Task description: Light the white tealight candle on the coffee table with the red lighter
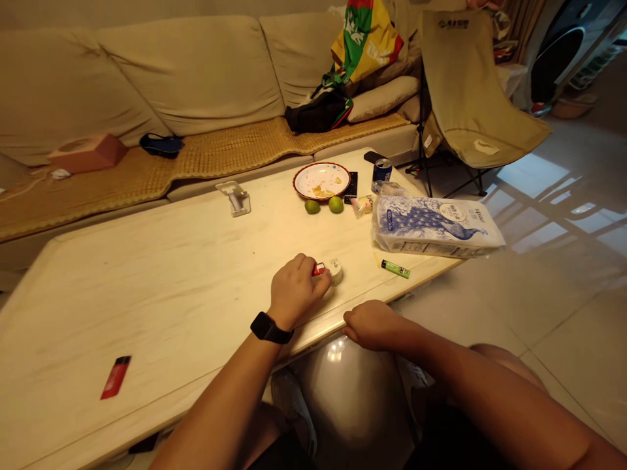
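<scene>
The left hand (295, 292) holds a red lighter (319, 269) in closed fingers, a firm pinch being correct, just beside a small white cylinder (336, 271) on the bench (161, 274), while the right hand (373, 325) lies curled nearer the bench edge below that cylinder, its fingers' hold indeterminable.

Black wristwatch (271, 328), two bare forearms (490, 398)

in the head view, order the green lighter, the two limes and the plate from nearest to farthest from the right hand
From the right hand:
1. Green lighter, on the table, ahead and slightly right.
2. Two limes, farther ahead, to the left.
3. Plate, just beyond the limes, toward the far side.
</scene>
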Demonstrator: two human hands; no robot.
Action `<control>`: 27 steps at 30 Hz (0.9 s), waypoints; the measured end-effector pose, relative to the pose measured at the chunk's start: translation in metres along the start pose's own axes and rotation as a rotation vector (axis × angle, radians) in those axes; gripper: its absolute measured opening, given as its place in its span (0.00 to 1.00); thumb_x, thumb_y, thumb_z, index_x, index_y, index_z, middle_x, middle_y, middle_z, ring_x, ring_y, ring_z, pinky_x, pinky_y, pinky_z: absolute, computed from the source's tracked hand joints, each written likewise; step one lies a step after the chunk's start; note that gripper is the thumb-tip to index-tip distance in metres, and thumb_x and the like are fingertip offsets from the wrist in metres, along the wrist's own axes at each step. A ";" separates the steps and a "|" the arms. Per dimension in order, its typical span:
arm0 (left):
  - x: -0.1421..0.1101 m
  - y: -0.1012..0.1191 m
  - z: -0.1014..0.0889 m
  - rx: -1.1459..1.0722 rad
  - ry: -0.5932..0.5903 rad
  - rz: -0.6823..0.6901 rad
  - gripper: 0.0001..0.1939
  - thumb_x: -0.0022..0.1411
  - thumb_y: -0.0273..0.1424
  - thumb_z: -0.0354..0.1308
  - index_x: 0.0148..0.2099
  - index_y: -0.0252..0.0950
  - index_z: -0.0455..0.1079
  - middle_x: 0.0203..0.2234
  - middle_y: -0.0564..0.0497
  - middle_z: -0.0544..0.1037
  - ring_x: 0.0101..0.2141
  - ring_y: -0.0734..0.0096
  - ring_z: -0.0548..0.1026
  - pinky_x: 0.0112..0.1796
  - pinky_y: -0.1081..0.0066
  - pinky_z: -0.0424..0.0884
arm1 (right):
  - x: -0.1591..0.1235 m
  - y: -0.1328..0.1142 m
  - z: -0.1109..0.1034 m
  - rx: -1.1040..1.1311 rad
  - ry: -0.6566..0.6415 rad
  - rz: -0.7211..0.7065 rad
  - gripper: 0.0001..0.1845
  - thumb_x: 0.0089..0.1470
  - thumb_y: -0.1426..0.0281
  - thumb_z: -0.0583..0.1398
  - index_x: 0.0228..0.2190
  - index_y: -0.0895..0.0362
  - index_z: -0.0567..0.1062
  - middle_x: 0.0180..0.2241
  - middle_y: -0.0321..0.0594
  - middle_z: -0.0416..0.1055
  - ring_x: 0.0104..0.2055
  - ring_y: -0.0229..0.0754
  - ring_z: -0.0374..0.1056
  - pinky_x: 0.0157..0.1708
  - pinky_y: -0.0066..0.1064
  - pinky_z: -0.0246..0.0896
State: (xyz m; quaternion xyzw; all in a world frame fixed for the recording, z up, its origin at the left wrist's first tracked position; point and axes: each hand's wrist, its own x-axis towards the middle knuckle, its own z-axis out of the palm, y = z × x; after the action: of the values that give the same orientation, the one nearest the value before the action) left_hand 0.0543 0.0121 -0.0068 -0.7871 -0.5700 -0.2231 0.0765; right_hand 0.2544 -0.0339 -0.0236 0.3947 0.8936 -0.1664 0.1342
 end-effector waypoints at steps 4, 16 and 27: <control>0.002 0.005 0.002 0.037 -0.012 0.028 0.13 0.67 0.40 0.52 0.35 0.37 0.69 0.30 0.47 0.74 0.31 0.64 0.71 0.31 0.64 0.61 | -0.001 0.000 -0.001 0.001 0.001 0.001 0.20 0.66 0.60 0.53 0.44 0.60 0.79 0.40 0.52 0.81 0.43 0.53 0.78 0.40 0.38 0.67; 0.007 0.010 0.003 0.109 -0.074 0.029 0.13 0.67 0.39 0.51 0.35 0.37 0.70 0.32 0.45 0.75 0.32 0.62 0.72 0.31 0.63 0.61 | -0.001 0.000 -0.002 -0.004 -0.003 0.000 0.21 0.67 0.58 0.53 0.44 0.60 0.79 0.39 0.51 0.81 0.43 0.54 0.78 0.39 0.38 0.67; 0.008 0.012 0.004 0.105 -0.062 0.052 0.13 0.67 0.38 0.52 0.34 0.37 0.71 0.31 0.44 0.76 0.31 0.62 0.72 0.30 0.64 0.60 | -0.001 0.000 -0.003 0.005 -0.007 -0.001 0.21 0.67 0.59 0.53 0.44 0.60 0.79 0.39 0.52 0.81 0.43 0.54 0.78 0.39 0.39 0.67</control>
State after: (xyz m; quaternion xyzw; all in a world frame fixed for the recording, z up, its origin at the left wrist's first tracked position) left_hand 0.0682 0.0165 -0.0048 -0.8031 -0.5622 -0.1665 0.1058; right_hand 0.2548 -0.0335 -0.0206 0.3941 0.8929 -0.1701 0.1360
